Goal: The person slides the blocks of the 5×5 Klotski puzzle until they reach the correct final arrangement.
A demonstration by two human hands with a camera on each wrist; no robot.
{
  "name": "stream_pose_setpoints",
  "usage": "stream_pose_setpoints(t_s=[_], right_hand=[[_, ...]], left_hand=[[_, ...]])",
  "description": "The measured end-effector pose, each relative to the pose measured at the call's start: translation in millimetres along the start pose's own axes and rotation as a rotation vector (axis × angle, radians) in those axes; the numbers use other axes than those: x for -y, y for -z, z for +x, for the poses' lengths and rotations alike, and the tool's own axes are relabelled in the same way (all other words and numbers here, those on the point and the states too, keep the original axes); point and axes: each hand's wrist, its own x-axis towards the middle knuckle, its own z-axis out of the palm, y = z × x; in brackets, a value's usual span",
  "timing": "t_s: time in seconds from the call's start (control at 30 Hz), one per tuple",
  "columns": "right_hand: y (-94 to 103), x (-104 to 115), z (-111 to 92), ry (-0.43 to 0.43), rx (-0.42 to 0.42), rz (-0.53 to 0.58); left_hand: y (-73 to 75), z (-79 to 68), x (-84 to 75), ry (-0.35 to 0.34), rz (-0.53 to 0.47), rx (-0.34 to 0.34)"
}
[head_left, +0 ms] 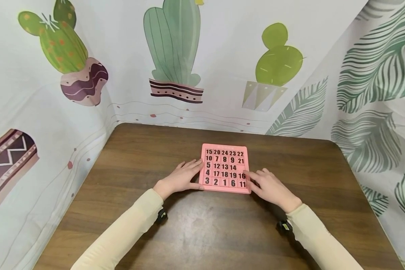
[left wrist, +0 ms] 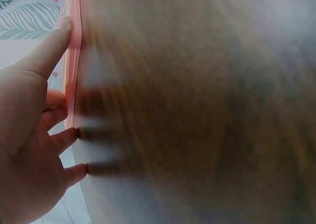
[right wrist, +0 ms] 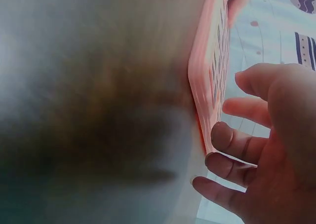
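The puzzle (head_left: 224, 167) lies on the table (head_left: 219, 228) between us — left hand (head_left: 182, 177) unclenched along its side, right hand (head_left: 269, 185) relaxed at tile 16 (head_left: 241, 176) — and we judge the step as tile-sliding, next asking a light push into the gap (head_left: 240, 167).

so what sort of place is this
Perhaps an indoor corner set up for tabletop activities: a wood-grain table, cactus-and-leaf wall covering behind it, and a pink number puzzle on top.
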Motion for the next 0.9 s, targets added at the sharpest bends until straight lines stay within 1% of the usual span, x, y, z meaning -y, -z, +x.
stream_pose_setpoints(t_s=[0.07, 0.27, 0.4, 0.57, 0.9], right_hand=[[0.7, -4, 5, -0.008, 0.002, -0.008], [2.2, -11, 20, -0.073, 0.063, -0.018], [1.4, -14, 26, -0.089, 0.089, -0.028], [1.3, -15, 26, -0.086, 0.081, -0.046], [2.4, -7, 18, -0.088, 0.086, -0.060]], left_hand=[[0.3, -0.6, -0.7, 0.002, 0.000, -0.002], [1.0, -1.1, -2.2, 0.000, 0.001, -0.001], [0.0, -1.2, -1.3, 0.002, 0.006, -0.002], [-1.3, 0.1, -0.1, 0.000, 0.015, 0.001], [-1.8, 0.8, 1.4, -0.002, 0.005, -0.002]])
